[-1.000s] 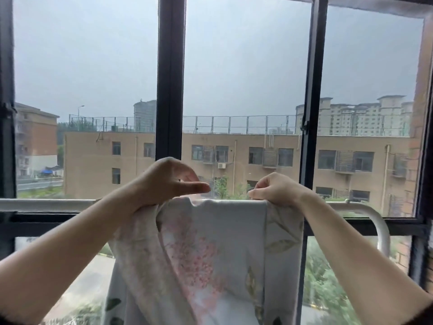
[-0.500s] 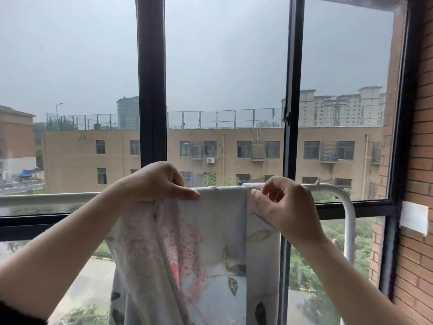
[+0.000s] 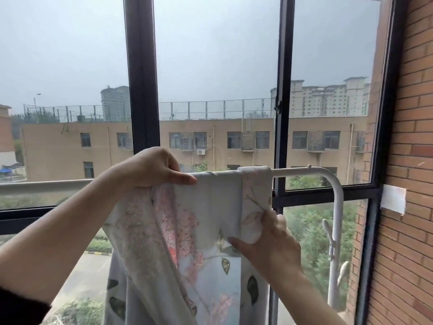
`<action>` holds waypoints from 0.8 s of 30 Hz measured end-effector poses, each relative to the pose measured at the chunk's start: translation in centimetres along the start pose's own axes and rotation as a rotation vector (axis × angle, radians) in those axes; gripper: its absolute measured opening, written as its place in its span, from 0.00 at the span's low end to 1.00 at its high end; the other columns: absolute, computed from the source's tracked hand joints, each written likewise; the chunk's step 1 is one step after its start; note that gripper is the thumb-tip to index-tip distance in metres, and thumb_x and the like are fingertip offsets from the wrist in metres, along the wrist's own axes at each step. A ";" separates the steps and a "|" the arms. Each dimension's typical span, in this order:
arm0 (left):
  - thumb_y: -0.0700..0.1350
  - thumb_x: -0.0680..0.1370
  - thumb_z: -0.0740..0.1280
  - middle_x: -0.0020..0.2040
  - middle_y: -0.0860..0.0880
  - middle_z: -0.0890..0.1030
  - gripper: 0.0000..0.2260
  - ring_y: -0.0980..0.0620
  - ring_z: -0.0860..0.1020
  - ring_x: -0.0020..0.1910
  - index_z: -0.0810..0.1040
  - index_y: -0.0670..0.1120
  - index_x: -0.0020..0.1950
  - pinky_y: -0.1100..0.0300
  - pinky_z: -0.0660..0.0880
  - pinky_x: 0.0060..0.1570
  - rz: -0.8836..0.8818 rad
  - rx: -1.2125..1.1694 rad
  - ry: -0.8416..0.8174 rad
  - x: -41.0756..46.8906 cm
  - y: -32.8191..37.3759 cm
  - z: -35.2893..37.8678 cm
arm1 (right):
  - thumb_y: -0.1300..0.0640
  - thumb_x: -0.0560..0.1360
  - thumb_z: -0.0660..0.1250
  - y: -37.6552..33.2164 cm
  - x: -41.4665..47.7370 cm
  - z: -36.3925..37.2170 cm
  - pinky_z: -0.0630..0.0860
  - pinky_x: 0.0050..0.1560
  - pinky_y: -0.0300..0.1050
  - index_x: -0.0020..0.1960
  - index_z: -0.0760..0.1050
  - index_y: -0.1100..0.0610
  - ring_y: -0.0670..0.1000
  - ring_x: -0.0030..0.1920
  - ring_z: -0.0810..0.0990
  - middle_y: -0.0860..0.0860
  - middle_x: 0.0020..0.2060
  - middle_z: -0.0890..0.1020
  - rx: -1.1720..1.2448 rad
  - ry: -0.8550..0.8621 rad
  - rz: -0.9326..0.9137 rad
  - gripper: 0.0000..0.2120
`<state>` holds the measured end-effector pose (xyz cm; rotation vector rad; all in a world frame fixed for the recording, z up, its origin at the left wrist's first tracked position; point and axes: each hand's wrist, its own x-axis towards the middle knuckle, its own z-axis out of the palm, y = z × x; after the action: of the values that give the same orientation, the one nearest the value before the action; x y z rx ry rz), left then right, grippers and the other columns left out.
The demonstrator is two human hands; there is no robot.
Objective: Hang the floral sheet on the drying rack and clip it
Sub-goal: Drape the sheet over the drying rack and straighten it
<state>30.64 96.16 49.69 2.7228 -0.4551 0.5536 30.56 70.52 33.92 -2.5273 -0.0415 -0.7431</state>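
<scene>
Left hand [image 3: 152, 167] has its fingers curled over the top fold of the pale floral sheet with pink blossoms and green leaves [image 3: 206, 207], gripping it on the top rail of the white tubular metal drying rack [image 3: 337, 207]. Right hand [image 3: 269, 240] pinches the lower edge of the short flap, fingers behind it I think. The sheet hangs over the rail in front of a black-framed window [image 3: 141, 90], and a red brick wall [image 3: 410, 137] stands on the right.
</scene>
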 end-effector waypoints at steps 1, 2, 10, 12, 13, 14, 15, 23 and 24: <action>0.72 0.60 0.71 0.28 0.47 0.62 0.36 0.49 0.60 0.29 0.69 0.37 0.29 0.56 0.59 0.32 0.002 -0.003 -0.003 0.0 0.0 0.0 | 0.29 0.63 0.69 -0.1 -0.2 0.1 0.75 0.51 0.49 0.65 0.57 0.51 0.57 0.55 0.77 0.52 0.58 0.69 0.026 -0.020 0.025 0.42; 0.73 0.59 0.70 0.28 0.47 0.62 0.36 0.49 0.60 0.29 0.69 0.37 0.29 0.56 0.59 0.32 0.005 -0.005 -0.006 0.0 0.0 0.0 | 0.33 0.65 0.71 -0.1 -0.5 0.4 0.76 0.50 0.49 0.64 0.55 0.52 0.58 0.55 0.77 0.53 0.59 0.68 0.066 -0.023 0.033 0.40; 0.73 0.59 0.70 0.28 0.46 0.66 0.37 0.49 0.63 0.28 0.74 0.36 0.32 0.57 0.62 0.32 0.002 0.014 -0.009 0.0 -0.1 -0.2 | 0.47 0.70 0.74 3.1 -2.5 3.1 0.76 0.36 0.44 0.57 0.61 0.53 0.53 0.41 0.82 0.50 0.44 0.82 0.498 -0.082 0.024 0.26; 0.74 0.58 0.69 0.28 0.46 0.66 0.38 0.49 0.64 0.29 0.75 0.36 0.32 0.57 0.63 0.32 0.004 0.023 -0.007 0.1 0.0 -0.2 | 0.50 0.71 0.74 4.2 -2.8 4.3 0.78 0.35 0.41 0.50 0.71 0.54 0.47 0.37 0.81 0.47 0.39 0.82 0.605 -0.174 0.080 0.15; 0.75 0.58 0.68 0.28 0.46 0.66 0.39 0.49 0.64 0.29 0.75 0.36 0.32 0.56 0.64 0.33 0.005 0.025 -0.012 0.1 0.0 -0.1 | 0.52 0.72 0.73 4.7 -3.1 4.8 0.74 0.33 0.38 0.44 0.74 0.54 0.45 0.34 0.78 0.48 0.35 0.81 0.614 -0.205 0.087 0.09; 0.76 0.57 0.68 0.29 0.46 0.67 0.40 0.49 0.64 0.29 0.75 0.35 0.33 0.56 0.64 0.33 0.005 0.025 -0.018 0.1 0.0 -0.1 | 0.54 0.73 0.72 5.2 -3.4 5.4 0.70 0.31 0.38 0.39 0.74 0.55 0.45 0.31 0.75 0.48 0.31 0.80 0.619 -0.231 0.090 0.09; 0.76 0.57 0.68 0.29 0.46 0.67 0.41 0.49 0.65 0.29 0.76 0.35 0.34 0.56 0.65 0.33 0.005 0.026 -0.022 0.2 0.1 -0.1 | 0.55 0.74 0.71 5.8 -3.8 6.0 0.68 0.31 0.41 0.35 0.74 0.56 0.45 0.29 0.74 0.49 0.29 0.79 0.640 -0.258 0.102 0.11; 0.76 0.58 0.68 0.28 0.45 0.70 0.39 0.49 0.67 0.28 0.78 0.37 0.33 0.57 0.67 0.33 -0.028 0.029 -0.024 -0.1 0.1 -0.3 | 0.59 0.76 0.68 7.4 -4.8 4.1 0.65 0.27 0.42 0.24 0.69 0.60 0.50 0.21 0.69 0.56 0.19 0.72 0.876 -0.282 0.150 0.22; 0.74 0.60 0.69 0.27 0.46 0.70 0.36 0.50 0.67 0.27 0.78 0.37 0.32 0.57 0.67 0.32 -0.042 0.025 -0.017 -0.2 0.2 -0.3 | 0.59 0.76 0.68 7.1 -4.4 2.9 0.64 0.26 0.42 0.24 0.69 0.60 0.50 0.20 0.68 0.55 0.18 0.71 0.885 -0.260 0.125 0.22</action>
<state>30.27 96.20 49.91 2.7557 -0.3973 0.5290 29.40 66.21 26.30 -1.7319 -0.2411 -0.2421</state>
